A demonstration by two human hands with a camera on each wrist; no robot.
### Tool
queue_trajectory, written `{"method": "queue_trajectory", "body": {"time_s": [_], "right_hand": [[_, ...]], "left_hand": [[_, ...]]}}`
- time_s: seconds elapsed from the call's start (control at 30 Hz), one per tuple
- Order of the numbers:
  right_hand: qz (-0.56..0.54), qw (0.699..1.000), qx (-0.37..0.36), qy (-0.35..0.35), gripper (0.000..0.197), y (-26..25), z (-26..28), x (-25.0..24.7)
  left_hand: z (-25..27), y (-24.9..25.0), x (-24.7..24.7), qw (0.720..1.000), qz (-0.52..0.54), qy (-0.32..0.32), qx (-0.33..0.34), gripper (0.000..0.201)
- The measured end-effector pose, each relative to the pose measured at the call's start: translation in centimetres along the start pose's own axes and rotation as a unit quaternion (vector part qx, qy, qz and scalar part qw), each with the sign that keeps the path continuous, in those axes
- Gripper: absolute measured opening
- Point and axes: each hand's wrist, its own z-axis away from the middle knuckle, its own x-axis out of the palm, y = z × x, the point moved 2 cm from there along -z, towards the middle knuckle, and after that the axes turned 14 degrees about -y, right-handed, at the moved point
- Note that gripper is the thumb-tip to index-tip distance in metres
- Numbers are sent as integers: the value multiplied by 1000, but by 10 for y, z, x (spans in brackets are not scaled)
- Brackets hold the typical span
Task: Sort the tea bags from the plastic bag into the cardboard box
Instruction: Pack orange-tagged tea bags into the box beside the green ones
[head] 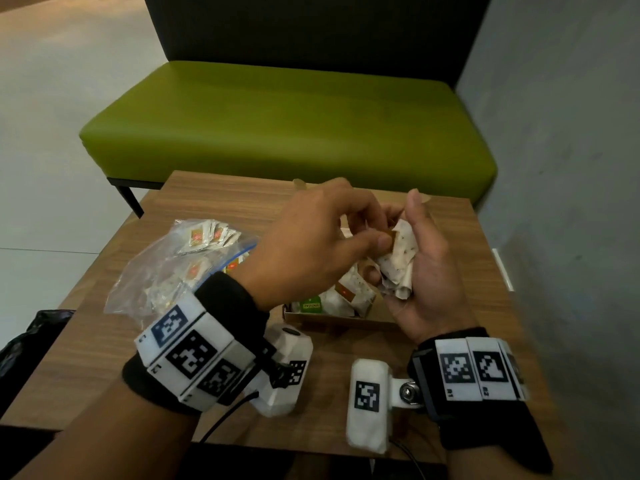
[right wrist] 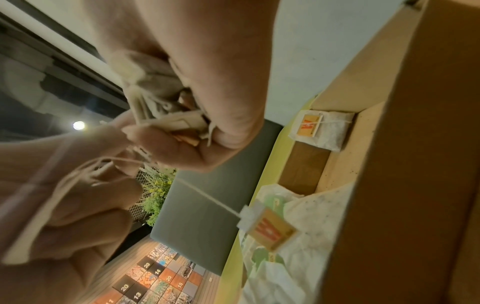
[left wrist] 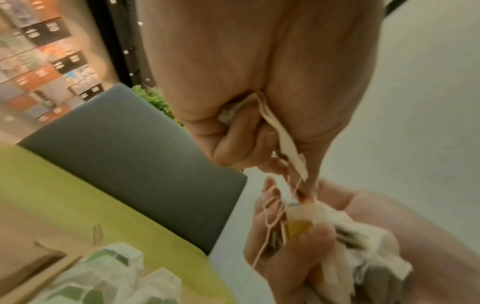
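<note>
Head view: both hands up over the cardboard box (head: 332,318) on the wooden table (head: 221,199). Right hand (head: 424,268) palm-up, fingers curled round a bunch of loose tea bags (head: 398,265), white paper with dark specks. Left hand (head: 311,244) just left of it, fingers curled, thumb and fingertips pinching a tea bag at the top of that bunch, touching the right hand's load.

Left wrist view: left hand (left wrist: 259,86) holds a folded tea bag (left wrist: 285,142) between thumb and fingers, thin strings (left wrist: 270,218) trailing down to the bunch in the right hand (left wrist: 376,246); yellow tag visible in the bunch.

Right wrist view: right hand (right wrist: 207,82) closed on crumpled tea bags (right wrist: 161,98); one string runs down from the hands to a yellow-and-red tag (right wrist: 270,228) hanging over the box. Cardboard box (right wrist: 389,164) directly below the hands, one tagged tea bag (right wrist: 322,129) lying at its far end, more white and green-printed sachets at the near end.

Plastic bag (head: 180,268), clear zip type, lies on the table left of the left hand, beside the box, with tagged tea bags inside it. Green bench (head: 287,126) beyond the table. Marker-covered wrist cameras on both forearms.
</note>
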Motion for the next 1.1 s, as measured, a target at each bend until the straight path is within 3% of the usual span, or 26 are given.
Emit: {"method": "queue_trajectory", "body": {"time_s": [0.2,0.43,0.57,0.7,0.83,0.9,1.0,1.1], "right_hand": [[-53,998,-15,36,11,-1,3,-8],[-98,992,-63,41,20,-8,4,-14],[-87,993,-67,47,18,-7,3,-13],[-81,994,-56,45,15,-8,3,-10],[-67,996,-48,44,15,-8,3,-9],[-58,997,-40,39,15,-6,2,-10],[-32,999,-24,27,13,-3,0,-10],[19,1000,-12,9,14,-1,-1,-9]], "left_hand": [[4,-6,-21,977,208,42,9,6],[4,-24,-24,942,321,98,-34,13],[3,-35,-21,934,310,117,-130,7],[5,-37,-20,937,267,20,-224,33],[7,-30,-18,933,279,-86,-210,47],[7,-28,-15,918,313,-129,-209,45],[7,-25,-11,884,396,-145,-202,36],[5,-31,-10,874,431,-117,-191,41]]}}
